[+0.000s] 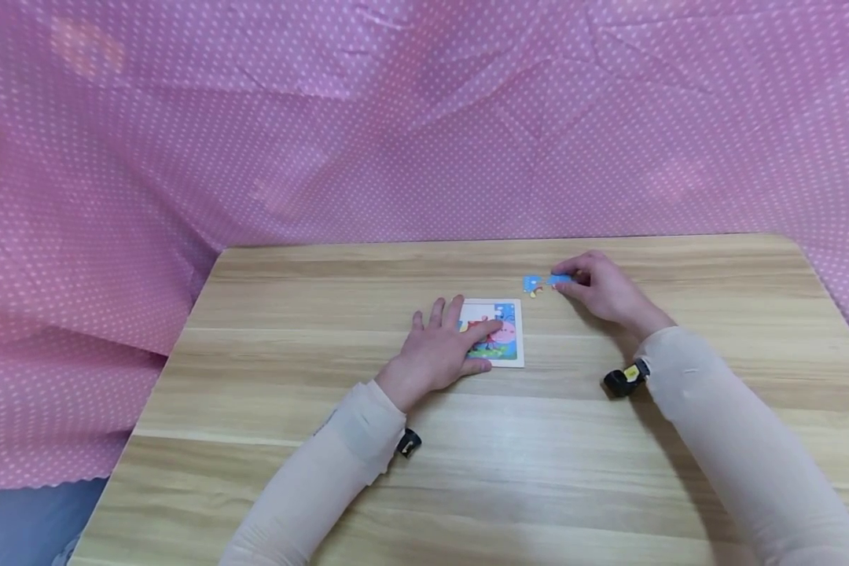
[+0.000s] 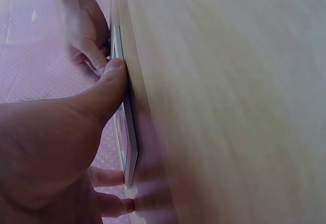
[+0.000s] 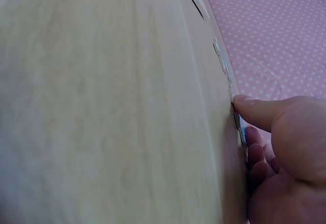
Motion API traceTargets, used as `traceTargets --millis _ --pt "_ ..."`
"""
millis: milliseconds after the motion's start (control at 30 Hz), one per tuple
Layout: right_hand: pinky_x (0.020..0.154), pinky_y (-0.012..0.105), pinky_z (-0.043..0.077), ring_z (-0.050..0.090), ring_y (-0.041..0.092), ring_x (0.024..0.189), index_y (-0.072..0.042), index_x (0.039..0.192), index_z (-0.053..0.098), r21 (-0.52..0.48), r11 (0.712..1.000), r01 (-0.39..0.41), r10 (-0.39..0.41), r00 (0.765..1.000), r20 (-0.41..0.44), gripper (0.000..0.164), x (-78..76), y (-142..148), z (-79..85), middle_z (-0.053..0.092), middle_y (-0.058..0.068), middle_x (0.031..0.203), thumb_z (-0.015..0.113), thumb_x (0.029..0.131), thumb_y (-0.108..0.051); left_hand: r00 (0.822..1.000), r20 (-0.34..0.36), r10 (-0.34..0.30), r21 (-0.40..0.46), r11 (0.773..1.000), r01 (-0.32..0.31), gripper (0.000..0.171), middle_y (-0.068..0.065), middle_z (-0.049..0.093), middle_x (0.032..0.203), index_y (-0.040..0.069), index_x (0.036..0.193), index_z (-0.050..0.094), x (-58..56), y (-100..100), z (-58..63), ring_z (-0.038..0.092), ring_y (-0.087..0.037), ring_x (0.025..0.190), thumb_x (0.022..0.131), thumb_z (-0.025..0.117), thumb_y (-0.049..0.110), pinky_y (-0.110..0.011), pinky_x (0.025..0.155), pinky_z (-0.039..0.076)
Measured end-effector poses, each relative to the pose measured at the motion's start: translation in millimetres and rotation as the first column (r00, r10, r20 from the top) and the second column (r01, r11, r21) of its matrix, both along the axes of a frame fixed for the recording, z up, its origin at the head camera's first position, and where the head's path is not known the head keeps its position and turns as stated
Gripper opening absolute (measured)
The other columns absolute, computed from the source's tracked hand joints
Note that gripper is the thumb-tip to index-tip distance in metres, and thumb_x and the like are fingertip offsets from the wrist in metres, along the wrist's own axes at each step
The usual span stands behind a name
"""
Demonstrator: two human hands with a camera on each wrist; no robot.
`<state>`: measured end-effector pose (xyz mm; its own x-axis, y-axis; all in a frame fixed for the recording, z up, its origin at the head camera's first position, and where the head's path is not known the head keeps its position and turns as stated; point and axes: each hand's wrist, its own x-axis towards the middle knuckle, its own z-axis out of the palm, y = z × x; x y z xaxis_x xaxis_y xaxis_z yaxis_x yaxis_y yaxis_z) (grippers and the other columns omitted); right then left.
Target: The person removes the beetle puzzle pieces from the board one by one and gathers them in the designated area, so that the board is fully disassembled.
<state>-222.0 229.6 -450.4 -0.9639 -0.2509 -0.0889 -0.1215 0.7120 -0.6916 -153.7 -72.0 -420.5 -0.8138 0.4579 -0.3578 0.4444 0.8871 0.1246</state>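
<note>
A square jigsaw puzzle board (image 1: 520,339) with a white frame and a cartoon picture lies flat on the table. My left hand (image 1: 431,351) rests on its left part with the fingers spread, covering some of the picture; a pale unfilled patch shows near the top. In the left wrist view, the thumb (image 2: 116,74) lies along the board's edge. Behind the board to the right, my right hand (image 1: 604,289) pinches a blue puzzle piece (image 1: 560,279) between thumb and fingers at the tabletop. Just left of it lies another blue puzzle piece (image 1: 531,283) with some yellow.
The wooden table (image 1: 290,330) has its far edge close behind the loose pieces. A pink polka-dot cloth (image 1: 424,126) hangs behind the table and down its left side. Small black devices (image 1: 622,381) are strapped at both wrists.
</note>
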Motion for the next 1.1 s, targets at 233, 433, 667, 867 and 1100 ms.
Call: traceTargets --millis 233,433,667,867,1100 --pt "0.096 0.042 0.046 0.056 0.033 0.115 -0.001 0.142 0.065 -0.059 0.998 0.031 -0.03 0.999 0.019 0.039 1.5 2 1.7 0.058 0.022 0.136 0.063 0.11 -0.024 1.0 -0.008 -0.008 0.018 1.0 0.008 0.07 -0.02 0.014 0.18 0.053 0.167 0.03 -0.9 -2 0.2 0.018 -0.049 0.166 0.104 0.058 0.064 -0.075 0.128 0.024" --pt "0.086 0.038 0.047 0.055 0.029 0.104 -0.001 0.138 0.068 -0.07 0.996 0.052 -0.054 0.998 -0.034 0.035 12.8 -7 8.6 0.058 0.021 0.127 0.064 0.109 -0.02 0.999 -0.023 -0.022 0.041 0.999 0.023 0.071 -0.022 0.016 0.179 0.051 0.167 0.033 -1.2 -4 -1.3 0.019 -0.051 0.165 0.102 0.061 0.064 -0.077 0.126 0.026" --pt "0.081 0.03 0.05 0.059 0.026 0.096 -0.001 0.128 0.074 -0.084 0.996 -0.017 0.008 0.993 -0.114 0.027 22.8 -30 19.2 0.065 0.018 0.119 0.069 0.106 -0.015 0.999 -0.041 -0.023 0.069 0.997 0.026 0.073 -0.026 0.015 0.178 0.05 0.166 0.035 -0.3 -6 0.4 0.019 -0.055 0.164 0.1 0.061 0.067 -0.076 0.125 0.03" --pt "0.083 0.033 0.051 0.06 0.026 0.098 -0.004 0.128 0.075 -0.1 0.992 -0.081 0.072 0.993 -0.09 0.024 29.2 -49 23.3 0.068 0.015 0.121 0.067 0.107 -0.014 0.999 -0.039 -0.027 0.068 0.997 0.029 0.07 -0.027 0.012 0.179 0.051 0.167 0.034 2.6 -8 2.6 0.017 -0.056 0.164 0.102 0.057 0.067 -0.075 0.126 0.029" --pt "0.081 0.031 0.051 0.06 0.024 0.096 -0.005 0.126 0.076 -0.137 0.986 -0.099 0.095 0.995 -0.04 0.023 34.7 -63 20.0 0.069 0.012 0.115 0.066 0.108 -0.013 0.998 -0.051 -0.037 0.043 0.998 0.039 0.068 -0.027 0.01 0.179 0.051 0.167 0.032 5.3 -8 1.0 0.016 -0.057 0.164 0.104 0.054 0.067 -0.074 0.126 0.029"
